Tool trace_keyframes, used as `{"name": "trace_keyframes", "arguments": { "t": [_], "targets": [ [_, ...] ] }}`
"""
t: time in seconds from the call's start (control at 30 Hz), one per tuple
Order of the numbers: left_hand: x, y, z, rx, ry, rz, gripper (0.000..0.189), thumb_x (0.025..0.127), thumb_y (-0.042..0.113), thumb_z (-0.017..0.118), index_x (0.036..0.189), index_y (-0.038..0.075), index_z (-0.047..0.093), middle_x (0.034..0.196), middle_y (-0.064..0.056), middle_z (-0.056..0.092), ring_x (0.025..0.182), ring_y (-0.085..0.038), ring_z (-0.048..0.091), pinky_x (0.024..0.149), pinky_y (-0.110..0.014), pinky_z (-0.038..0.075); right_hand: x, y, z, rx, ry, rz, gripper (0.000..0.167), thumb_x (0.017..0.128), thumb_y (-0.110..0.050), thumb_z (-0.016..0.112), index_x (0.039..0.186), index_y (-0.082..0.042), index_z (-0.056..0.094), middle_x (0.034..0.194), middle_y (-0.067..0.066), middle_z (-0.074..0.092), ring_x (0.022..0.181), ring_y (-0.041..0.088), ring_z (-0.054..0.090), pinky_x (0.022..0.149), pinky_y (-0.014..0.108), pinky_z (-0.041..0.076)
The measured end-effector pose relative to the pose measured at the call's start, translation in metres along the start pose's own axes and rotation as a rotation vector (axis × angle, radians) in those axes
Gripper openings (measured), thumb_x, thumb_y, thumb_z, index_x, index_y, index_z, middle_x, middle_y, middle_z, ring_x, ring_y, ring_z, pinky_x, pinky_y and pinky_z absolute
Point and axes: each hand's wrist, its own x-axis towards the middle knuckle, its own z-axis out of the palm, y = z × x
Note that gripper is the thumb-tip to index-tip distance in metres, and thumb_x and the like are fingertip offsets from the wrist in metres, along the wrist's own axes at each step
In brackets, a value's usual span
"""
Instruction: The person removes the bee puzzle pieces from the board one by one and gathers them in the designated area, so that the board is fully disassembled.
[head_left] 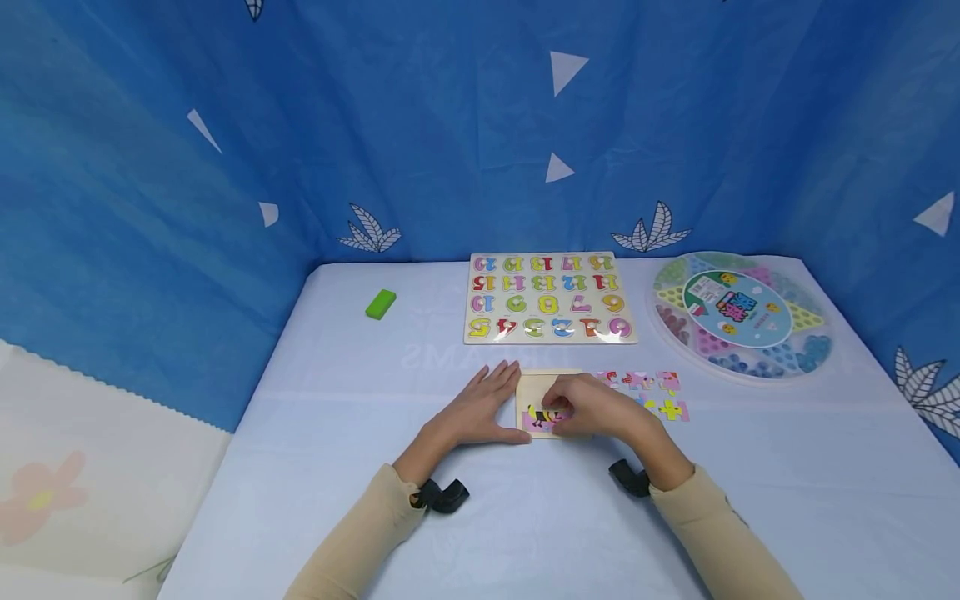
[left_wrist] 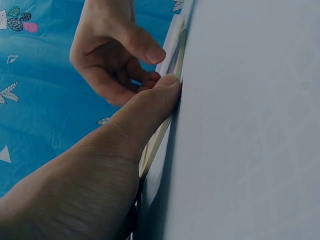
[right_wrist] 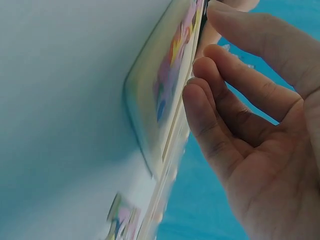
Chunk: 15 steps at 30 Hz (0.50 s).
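A small wooden puzzle tray (head_left: 529, 385) lies on the table, with a bee picture (head_left: 538, 416) of joined pieces in its lower part. My left hand (head_left: 480, 410) is spread at its left side, fingertips by the upper left corner and the thumb (left_wrist: 162, 92) along the near edge. Over the tray's right half bends my right hand (head_left: 596, 406), its fingertips close above the picture. In the right wrist view, a gap separates the right thumb (right_wrist: 250, 30) from the loosely bent fingers, and no piece shows between them. The hand hides part of the tray.
Several loose jigsaw pieces (head_left: 672, 409) lie right of the tray. Behind it is a number puzzle board (head_left: 551, 298). A round plastic case of beads (head_left: 660, 292) stands at the back right, and a green block (head_left: 381, 304) at the back left. A blue curtain (head_left: 450, 125) hangs behind the table.
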Motion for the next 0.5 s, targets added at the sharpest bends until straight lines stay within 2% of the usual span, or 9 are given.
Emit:
{"name": "trace_keyframes", "arguments": {
  "t": [0.5],
  "targets": [
    [-0.001,0.002,-0.003,-0.030,-0.012,-0.008,0.109,0.079,0.069,0.063,0.157,0.012,0.013,0.166,0.001,0.007,0.154,-0.015,0.002,0.127,-0.040,0.003,0.017,-0.011,0.007,-0.018,-0.039,-0.019,0.028,0.078,-0.014,0.082,0.103,-0.007,0.073,0.088,-0.004,0.065,0.077,0.010,0.053,0.073,0.025,0.050]
  ]
}}
